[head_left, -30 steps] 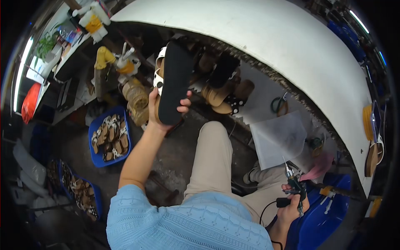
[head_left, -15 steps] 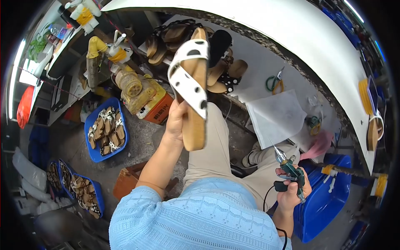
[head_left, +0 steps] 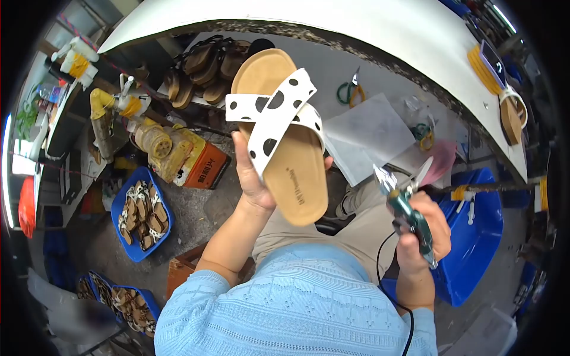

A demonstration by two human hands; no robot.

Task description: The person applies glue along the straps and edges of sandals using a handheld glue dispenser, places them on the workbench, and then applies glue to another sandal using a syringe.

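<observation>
A tan sandal [head_left: 297, 184] with crossed white straps bearing black spots faces up in my left hand [head_left: 253, 181]. The thumb lies along its left edge, and a fingertip shows at the right edge. My right hand [head_left: 424, 231] is wrapped round a dark green hand tool [head_left: 408, 216] with a metal nozzle pointing up and left. A black cable hangs down from the tool's side. The tool and the sandal are apart.
Blue baskets [head_left: 167, 204] of sandals stand on the floor at left. An orange-and-yellow container [head_left: 208, 166] is behind them. More sandals [head_left: 205, 62], scissors [head_left: 356, 89] and a white sheet [head_left: 368, 139] lie on the shelf under the white tabletop [head_left: 380, 18]. Blue tubs [head_left: 475, 231] stand right.
The sandal has turned from sole-out to upper side up and moved right and down. My right hand has raised the tool, and its nozzle is nearer to the sandal.
</observation>
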